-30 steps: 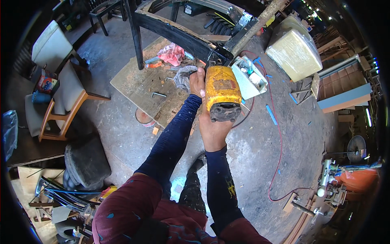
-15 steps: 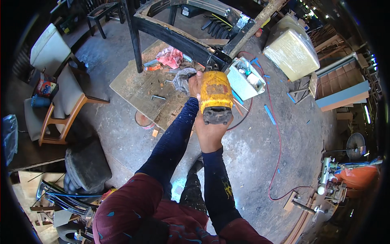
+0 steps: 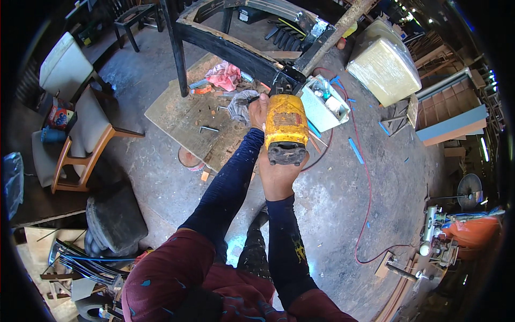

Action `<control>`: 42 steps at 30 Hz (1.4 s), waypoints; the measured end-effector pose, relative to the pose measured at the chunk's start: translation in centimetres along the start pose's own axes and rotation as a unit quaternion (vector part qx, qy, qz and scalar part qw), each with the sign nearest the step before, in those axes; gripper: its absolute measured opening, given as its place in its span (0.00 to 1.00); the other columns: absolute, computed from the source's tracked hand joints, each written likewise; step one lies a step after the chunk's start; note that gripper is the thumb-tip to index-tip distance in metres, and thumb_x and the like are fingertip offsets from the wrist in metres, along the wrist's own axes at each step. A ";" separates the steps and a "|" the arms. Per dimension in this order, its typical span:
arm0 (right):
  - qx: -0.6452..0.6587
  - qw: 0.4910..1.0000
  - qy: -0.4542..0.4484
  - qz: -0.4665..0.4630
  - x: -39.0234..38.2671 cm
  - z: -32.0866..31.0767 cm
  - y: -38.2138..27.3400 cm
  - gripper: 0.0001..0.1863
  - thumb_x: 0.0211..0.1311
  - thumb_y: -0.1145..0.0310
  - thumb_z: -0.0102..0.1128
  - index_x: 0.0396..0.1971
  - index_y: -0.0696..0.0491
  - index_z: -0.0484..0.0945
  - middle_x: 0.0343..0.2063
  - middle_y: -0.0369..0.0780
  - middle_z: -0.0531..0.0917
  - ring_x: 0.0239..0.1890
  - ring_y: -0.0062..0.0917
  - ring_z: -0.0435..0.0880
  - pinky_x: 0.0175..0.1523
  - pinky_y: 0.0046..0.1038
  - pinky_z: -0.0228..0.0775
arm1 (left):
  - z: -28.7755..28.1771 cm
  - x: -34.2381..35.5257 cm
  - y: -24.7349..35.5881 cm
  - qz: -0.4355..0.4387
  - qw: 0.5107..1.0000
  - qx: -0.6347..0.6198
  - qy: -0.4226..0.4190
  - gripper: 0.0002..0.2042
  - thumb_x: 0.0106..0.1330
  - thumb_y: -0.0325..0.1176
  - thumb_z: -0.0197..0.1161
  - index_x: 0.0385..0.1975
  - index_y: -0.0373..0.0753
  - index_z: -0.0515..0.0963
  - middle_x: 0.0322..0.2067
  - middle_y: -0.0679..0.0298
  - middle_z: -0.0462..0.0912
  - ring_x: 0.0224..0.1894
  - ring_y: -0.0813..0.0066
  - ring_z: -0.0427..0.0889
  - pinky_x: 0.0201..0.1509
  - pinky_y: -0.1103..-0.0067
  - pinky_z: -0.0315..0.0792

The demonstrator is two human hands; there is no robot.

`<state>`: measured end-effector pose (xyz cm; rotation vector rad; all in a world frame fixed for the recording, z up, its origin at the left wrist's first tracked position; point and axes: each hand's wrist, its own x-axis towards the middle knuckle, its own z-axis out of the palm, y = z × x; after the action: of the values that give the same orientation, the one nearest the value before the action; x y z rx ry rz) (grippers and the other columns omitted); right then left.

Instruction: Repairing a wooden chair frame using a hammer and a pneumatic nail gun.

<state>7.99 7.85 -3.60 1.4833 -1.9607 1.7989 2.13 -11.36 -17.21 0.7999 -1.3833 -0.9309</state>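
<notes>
A worn yellow power tool (image 3: pixel 287 119) with a black back end points away from me, its front at the lower corner of a dark wooden chair frame (image 3: pixel 230 45). Beneath it, my right hand (image 3: pixel 281 174) is closed around the grip, which the body mostly hides. My left hand (image 3: pixel 258 112) is closed at the tool's front left side, thumb up; its other fingers are partly hidden. The exact kind of tool and its tip's contact with the wood cannot be made out. A grey rag (image 3: pixel 240 109) lies just left of that hand.
Below the frame, a dusty board (image 3: pixel 177 121) carries a pink cloth (image 3: pixel 223 75), a hex key (image 3: pixel 209 129) and scraps. A white box (image 3: pixel 322 118) with bottles stands right of the tool. A red hose (image 3: pixel 368 198) crosses the floor. An upholstered chair (image 3: pixel 88 139) stands left.
The power tool and both hands have shifted very slightly; the tool's front metal part shows a little more against the frame's corner. Everything else stays in place.
</notes>
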 end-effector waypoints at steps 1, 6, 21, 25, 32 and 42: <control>-0.005 1.000 0.002 0.000 0.0 -0.2 0.5 0.36 0.52 0.79 0.73 0.52 0.60 0.54 0.47 0.46 0.77 0.51 0.32 0.80 0.58 0.31 0.70 | 0.5 -0.3 0.6 0.006 1.000 -0.002 0.012 0.40 0.75 0.65 0.34 0.18 0.30 0.73 0.15 0.48 0.72 0.20 0.48 0.72 0.28 0.61 0.63; 0.000 0.992 -0.070 0.107 1.2 -1.1 0.5 0.47 0.39 0.79 0.81 0.56 0.56 0.54 0.52 0.47 0.73 0.53 0.34 0.79 0.58 0.33 0.72 | 0.2 -0.9 2.8 -0.023 1.000 -0.019 -0.002 0.40 0.75 0.64 0.34 0.18 0.30 0.72 0.15 0.48 0.71 0.19 0.47 0.70 0.28 0.61 0.62; 0.004 0.993 -0.075 0.088 0.8 0.4 0.2 0.49 0.39 0.79 0.80 0.58 0.57 0.52 0.53 0.48 0.70 0.55 0.34 0.77 0.61 0.34 0.70 | 0.1 3.2 -2.4 -0.223 0.972 0.054 -0.055 0.42 0.73 0.67 0.33 0.17 0.29 0.70 0.15 0.46 0.69 0.20 0.46 0.69 0.29 0.59 0.61; -0.036 0.990 -0.055 0.127 1.3 -3.2 3.1 0.46 0.41 0.79 0.79 0.55 0.57 0.53 0.51 0.47 0.72 0.54 0.34 0.77 0.60 0.34 0.69 | 4.5 -2.5 1.4 -0.028 0.999 -0.038 0.003 0.41 0.73 0.67 0.33 0.16 0.29 0.68 0.14 0.47 0.66 0.19 0.49 0.65 0.29 0.59 0.59; -0.020 0.992 -0.098 0.075 0.5 -2.1 2.0 0.42 0.45 0.81 0.74 0.54 0.57 0.52 0.52 0.47 0.73 0.54 0.33 0.77 0.60 0.34 0.68 | 2.8 -1.4 -2.1 -0.114 0.975 -0.185 0.055 0.36 0.76 0.61 0.35 0.16 0.30 0.62 0.14 0.48 0.60 0.19 0.49 0.60 0.28 0.58 0.54; -0.015 0.995 -0.091 0.044 -0.2 -1.4 3.5 0.45 0.43 0.82 0.75 0.56 0.56 0.51 0.52 0.48 0.72 0.55 0.34 0.77 0.61 0.34 0.68 | 2.6 -0.7 -2.2 -0.111 0.976 -0.183 0.041 0.37 0.76 0.61 0.34 0.17 0.30 0.65 0.16 0.45 0.65 0.23 0.41 0.65 0.30 0.57 0.56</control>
<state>5.00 8.51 -5.78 1.6288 -2.1576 1.7141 -0.58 -11.53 -19.31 0.7095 -1.0211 -1.2688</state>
